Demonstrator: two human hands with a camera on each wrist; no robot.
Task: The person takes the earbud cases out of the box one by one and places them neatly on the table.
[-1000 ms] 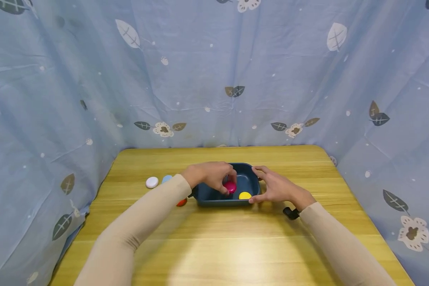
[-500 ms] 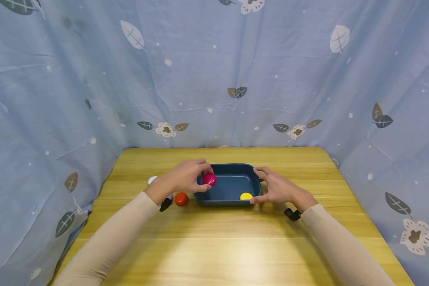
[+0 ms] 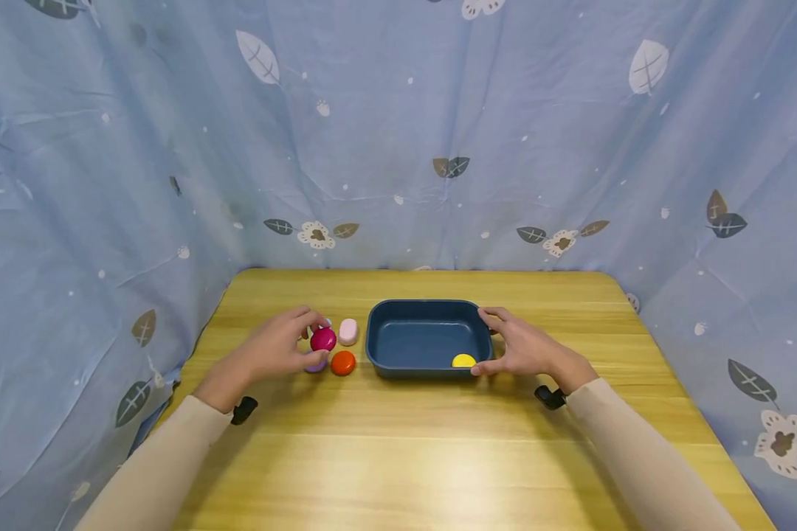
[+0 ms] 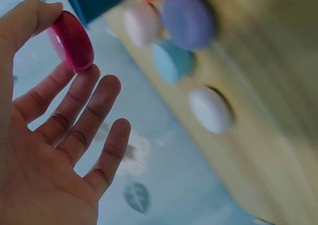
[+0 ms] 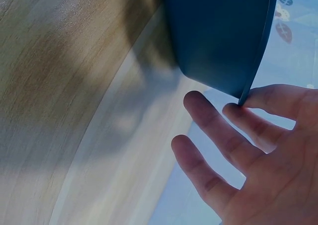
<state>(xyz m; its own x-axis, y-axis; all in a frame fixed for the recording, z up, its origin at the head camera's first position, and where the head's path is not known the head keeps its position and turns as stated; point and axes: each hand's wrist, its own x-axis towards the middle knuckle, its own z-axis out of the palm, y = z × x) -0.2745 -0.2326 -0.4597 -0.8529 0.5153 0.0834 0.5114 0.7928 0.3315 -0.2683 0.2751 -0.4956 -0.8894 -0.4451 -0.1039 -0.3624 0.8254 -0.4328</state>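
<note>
My left hand (image 3: 275,346) pinches a glossy magenta disc (image 3: 323,339) between thumb and fingertips, left of the dish and above several similar pieces. In the left wrist view, the disc (image 4: 72,41) is held on edge, with the other fingers spread. A dark blue rectangular dish (image 3: 408,343) sits mid-table with a yellow disc (image 3: 463,361) in its near right corner. My right hand (image 3: 528,350) spans the dish's right end, thumb at the near corner and fingers at the far one. The right wrist view has fingertips on the dish's rim (image 5: 258,61).
Left of the dish lie an orange-red disc (image 3: 343,363), a pale pink piece (image 3: 348,332) and a purple disc (image 3: 315,363). Light blue (image 4: 171,61) and white (image 4: 211,110) pieces lie close by in the left wrist view. A patterned blue curtain (image 3: 398,147) surrounds the wooden table.
My left hand has lifted the magenta disc out of the dish and carried it left, over the loose pieces. The right hand keeps its place at the dish's right end.
</note>
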